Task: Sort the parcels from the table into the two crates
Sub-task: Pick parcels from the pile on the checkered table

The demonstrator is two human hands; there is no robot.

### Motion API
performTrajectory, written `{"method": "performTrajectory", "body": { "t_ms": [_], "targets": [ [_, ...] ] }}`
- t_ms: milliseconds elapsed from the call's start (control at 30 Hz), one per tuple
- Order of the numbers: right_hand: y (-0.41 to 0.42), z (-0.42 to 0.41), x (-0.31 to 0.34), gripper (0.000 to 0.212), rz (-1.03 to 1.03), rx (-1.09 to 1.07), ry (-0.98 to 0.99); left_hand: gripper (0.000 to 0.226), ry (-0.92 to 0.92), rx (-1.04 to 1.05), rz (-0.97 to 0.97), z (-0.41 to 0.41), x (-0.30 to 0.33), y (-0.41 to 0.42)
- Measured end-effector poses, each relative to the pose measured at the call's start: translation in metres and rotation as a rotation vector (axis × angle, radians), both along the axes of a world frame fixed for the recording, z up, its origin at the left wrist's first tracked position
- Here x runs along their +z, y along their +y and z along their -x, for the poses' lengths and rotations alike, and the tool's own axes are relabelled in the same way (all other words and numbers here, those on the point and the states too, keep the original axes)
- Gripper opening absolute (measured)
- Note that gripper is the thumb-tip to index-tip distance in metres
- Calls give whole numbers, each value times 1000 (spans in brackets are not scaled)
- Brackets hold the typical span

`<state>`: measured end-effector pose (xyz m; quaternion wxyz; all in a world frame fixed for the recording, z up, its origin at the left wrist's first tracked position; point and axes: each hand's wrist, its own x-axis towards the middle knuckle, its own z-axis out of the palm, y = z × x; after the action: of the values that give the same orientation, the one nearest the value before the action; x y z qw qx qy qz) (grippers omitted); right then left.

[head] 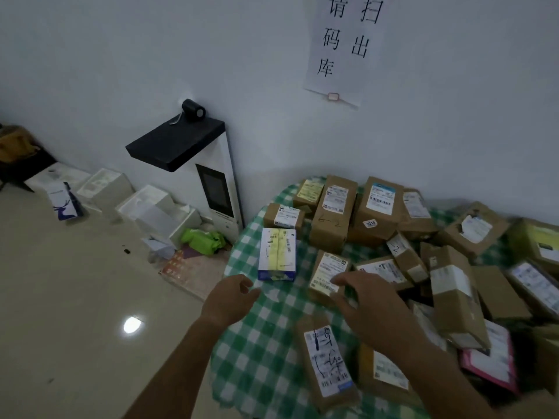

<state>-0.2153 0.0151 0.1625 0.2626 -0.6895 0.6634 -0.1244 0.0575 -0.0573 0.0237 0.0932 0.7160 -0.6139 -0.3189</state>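
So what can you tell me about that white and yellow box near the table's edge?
The white box is a small carton with a pale yellow band down its top, a blue lower edge and small printed labels. It lies flat on the green checked cloth, apart from the brown parcels. The left hand hovers just short of it, not touching.

A white scanning kiosk [222,189] with a black overhanging top and a dark screen stands against the pale wall, and a small black camera [193,109] sits on its top. A paper sign [348,46] with large handwritten characters hangs on the wall to its right. On the glossy floor [75,297], white foam boxes [151,207] line the wall; a white-and-blue carton [65,201] leans near them, and crumpled green packaging [202,240] lies beside the kiosk's base.
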Motion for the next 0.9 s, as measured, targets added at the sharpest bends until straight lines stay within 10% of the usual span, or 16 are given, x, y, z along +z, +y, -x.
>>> {"method": "performTrajectory", "body": {
  "t_ms": [900],
  "targets": [
    [-41, -14, -19, 22, -95, -217, 92, 48, 848, 588, -705, 28, -117, -122]
  ]
}}
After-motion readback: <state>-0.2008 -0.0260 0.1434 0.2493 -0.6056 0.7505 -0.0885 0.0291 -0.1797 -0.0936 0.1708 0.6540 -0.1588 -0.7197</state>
